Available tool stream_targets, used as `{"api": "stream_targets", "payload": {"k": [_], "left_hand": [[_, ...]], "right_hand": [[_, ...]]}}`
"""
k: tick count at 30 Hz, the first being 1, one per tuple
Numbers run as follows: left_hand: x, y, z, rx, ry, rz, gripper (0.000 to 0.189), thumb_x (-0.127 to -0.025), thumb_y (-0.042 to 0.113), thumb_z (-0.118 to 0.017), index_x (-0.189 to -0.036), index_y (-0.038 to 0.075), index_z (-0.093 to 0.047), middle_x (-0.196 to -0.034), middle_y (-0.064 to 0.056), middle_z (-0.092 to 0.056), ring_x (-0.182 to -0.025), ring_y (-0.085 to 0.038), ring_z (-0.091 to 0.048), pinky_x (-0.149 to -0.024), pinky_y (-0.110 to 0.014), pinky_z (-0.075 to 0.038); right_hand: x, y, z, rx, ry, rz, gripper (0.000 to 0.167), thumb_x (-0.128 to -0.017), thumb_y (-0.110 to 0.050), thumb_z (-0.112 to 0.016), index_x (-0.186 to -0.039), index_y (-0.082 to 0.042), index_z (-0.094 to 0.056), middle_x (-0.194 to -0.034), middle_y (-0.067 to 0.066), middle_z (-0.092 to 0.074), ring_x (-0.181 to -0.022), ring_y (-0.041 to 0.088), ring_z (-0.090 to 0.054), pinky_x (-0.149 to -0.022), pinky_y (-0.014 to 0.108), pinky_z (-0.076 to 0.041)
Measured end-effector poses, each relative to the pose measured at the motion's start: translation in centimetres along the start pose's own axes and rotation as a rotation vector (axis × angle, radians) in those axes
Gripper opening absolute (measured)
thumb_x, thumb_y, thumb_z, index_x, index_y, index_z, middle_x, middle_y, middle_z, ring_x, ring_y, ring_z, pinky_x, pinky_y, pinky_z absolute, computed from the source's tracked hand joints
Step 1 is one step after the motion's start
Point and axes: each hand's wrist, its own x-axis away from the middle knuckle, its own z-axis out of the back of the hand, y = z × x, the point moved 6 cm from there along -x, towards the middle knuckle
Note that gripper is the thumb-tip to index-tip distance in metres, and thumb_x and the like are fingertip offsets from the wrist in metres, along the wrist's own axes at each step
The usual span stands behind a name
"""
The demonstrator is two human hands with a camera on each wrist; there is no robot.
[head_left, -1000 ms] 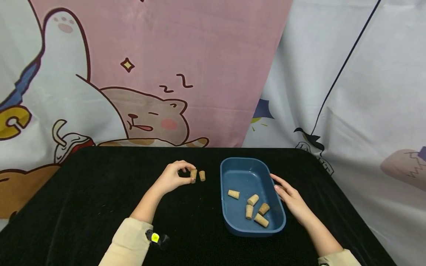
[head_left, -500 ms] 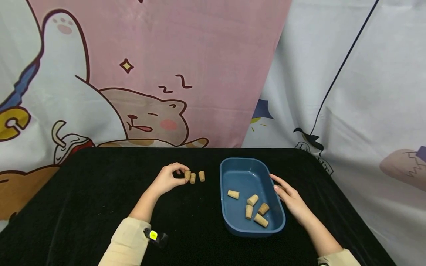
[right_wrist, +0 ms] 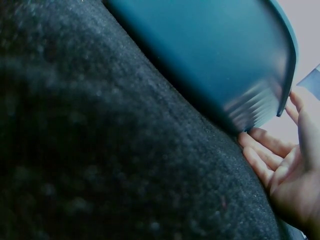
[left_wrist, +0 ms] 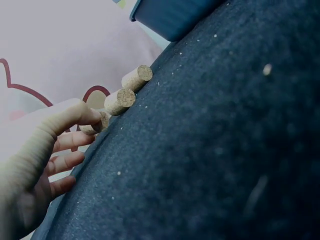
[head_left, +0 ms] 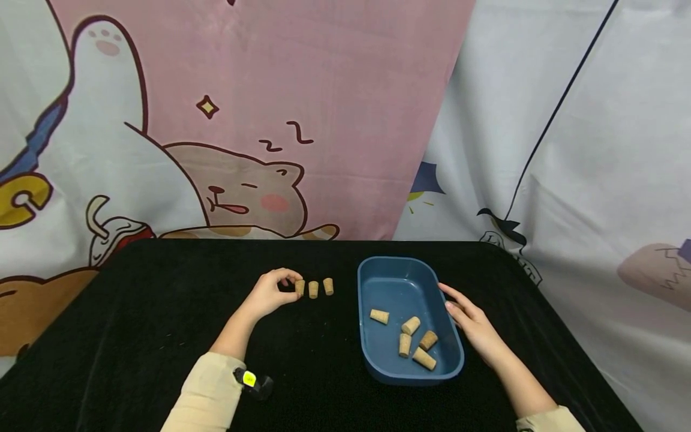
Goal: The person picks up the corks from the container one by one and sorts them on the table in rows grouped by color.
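My left hand (head_left: 267, 293) pinches a tan cork (head_left: 299, 288) between thumb and fingers on the black cloth; in the left wrist view the thumb (left_wrist: 75, 111) partly covers this cork (left_wrist: 92, 126). Two more corks, a middle one (head_left: 313, 290) and a right one (head_left: 329, 286), stand upright beside it in a row, with small gaps. My right hand (head_left: 475, 324) touches the right side of a blue plastic bin (head_left: 363, 300), its fingers extended. In the right wrist view, fingertips (right_wrist: 245, 139) meet the bin's lower outer wall (right_wrist: 210, 60).
Several corks lie inside the bin, among them a lone one (head_left: 379, 316) at its left. Black cloth (head_left: 162, 336) covers the table. A printed curtain (head_left: 345, 120) hangs behind the far edge.
My left hand has moved slightly left with a cork in its pinch. The middle cork now stands free between that one and the right cork. The right hand and bin stay put.
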Motion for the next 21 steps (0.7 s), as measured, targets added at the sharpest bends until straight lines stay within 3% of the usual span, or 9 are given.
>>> {"api": "stream_targets", "payload": {"k": [7, 15, 21], "left_hand": [[0.13, -0.25, 0.16, -0.007, 0.018, 0.036, 0.029, -0.08, 0.011, -0.076, -0.107, 0.011, -0.068, -0.101, -0.001, -0.063, -0.096, -0.023, -0.053, -0.078, -0.041, -0.044], [0.24, -0.53, 0.3, -0.019, 0.021, 0.073, 0.029, -0.079, 0.011, -0.076, -0.107, 0.01, -0.068, -0.1, -0.002, -0.063, -0.096, -0.022, -0.054, -0.08, -0.043, -0.044], [0.16, -0.55, 0.28, -0.022, 0.022, 0.063, 0.029, -0.079, 0.012, -0.076, -0.106, 0.01, -0.068, -0.099, -0.002, -0.063, -0.095, -0.022, -0.053, -0.081, -0.043, -0.043]], "right_hand": [[0.07, -0.09, -0.14, 0.001, -0.005, 0.011, 0.051, -0.105, -0.026, -0.038, -0.151, -0.009, -0.025, -0.149, 0.026, -0.026, -0.123, 0.045, -0.043, -0.09, 0.037, -0.048], [0.0, 0.01, -0.11, -0.003, -0.008, 0.014, 0.05, -0.105, -0.026, -0.038, -0.151, -0.009, -0.026, -0.148, 0.027, -0.027, -0.121, 0.039, -0.047, -0.088, 0.034, -0.049], [-0.11, 0.23, 0.01, 0.018, 0.005, -0.002, 0.051, -0.104, -0.029, -0.038, -0.15, -0.011, -0.028, -0.148, 0.025, -0.029, -0.121, 0.034, -0.048, -0.089, 0.032, -0.048]]}}
